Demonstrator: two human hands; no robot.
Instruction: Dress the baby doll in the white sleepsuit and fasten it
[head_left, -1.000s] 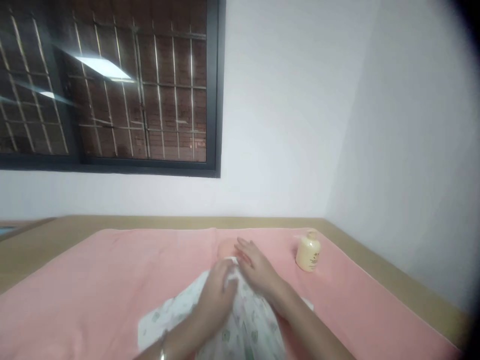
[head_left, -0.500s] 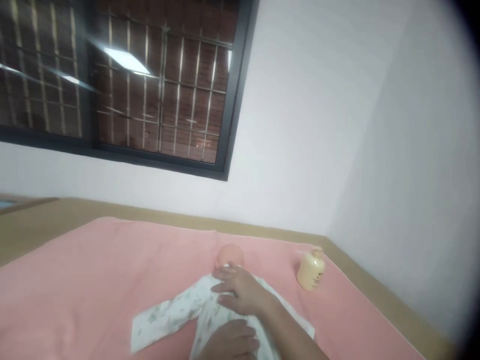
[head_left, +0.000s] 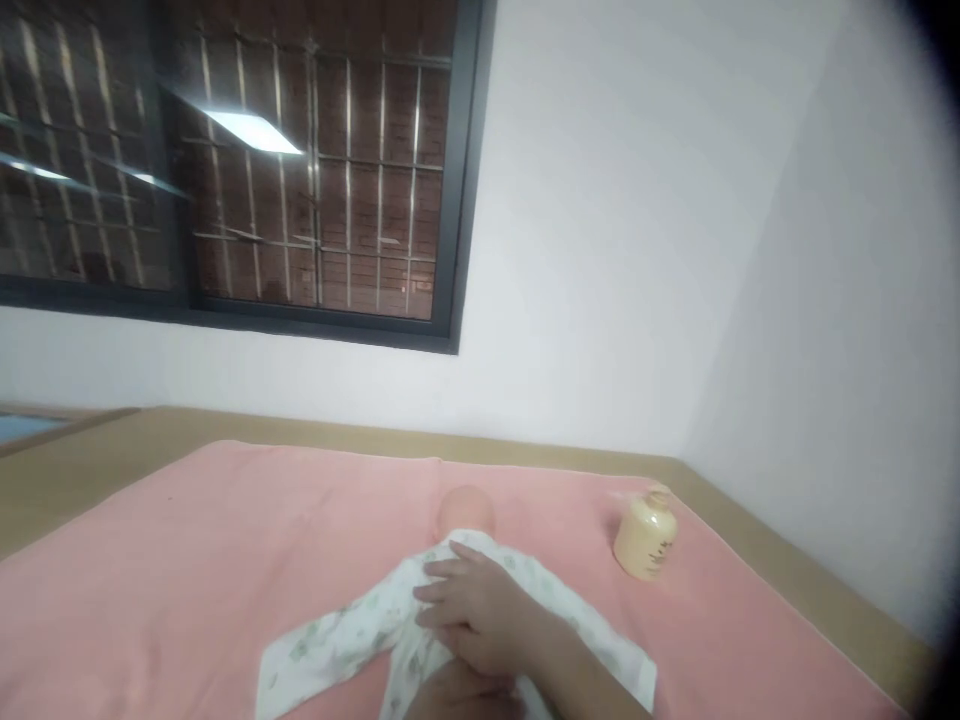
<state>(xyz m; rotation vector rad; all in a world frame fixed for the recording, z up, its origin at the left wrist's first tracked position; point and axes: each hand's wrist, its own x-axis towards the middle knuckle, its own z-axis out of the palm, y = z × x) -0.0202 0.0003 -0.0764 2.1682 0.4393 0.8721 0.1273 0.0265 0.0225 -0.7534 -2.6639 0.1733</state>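
Note:
A doll (head_left: 466,507) with a bare round head lies on a pink cloth (head_left: 225,530), dressed in a white long-sleeved garment (head_left: 330,645) with a pale green print. Its sleeves spread to both sides. My right hand (head_left: 484,612) rests on the garment's chest just below the head, fingers apart and pointing left. Below it, at the bottom edge, my left hand (head_left: 461,692) lies on the garment's lower front, partly beneath the right hand; its fingertips are hidden.
A cream pump bottle (head_left: 645,535) with dark lettering stands on the cloth at the right. Around the cloth runs a tan table edge (head_left: 360,438), with a white wall (head_left: 585,250) and a dark-framed barred window (head_left: 459,200) behind.
My right hand has moved slightly down the garment, and the two hands now overlap. The view has shifted a little, showing more of the right sleeve.

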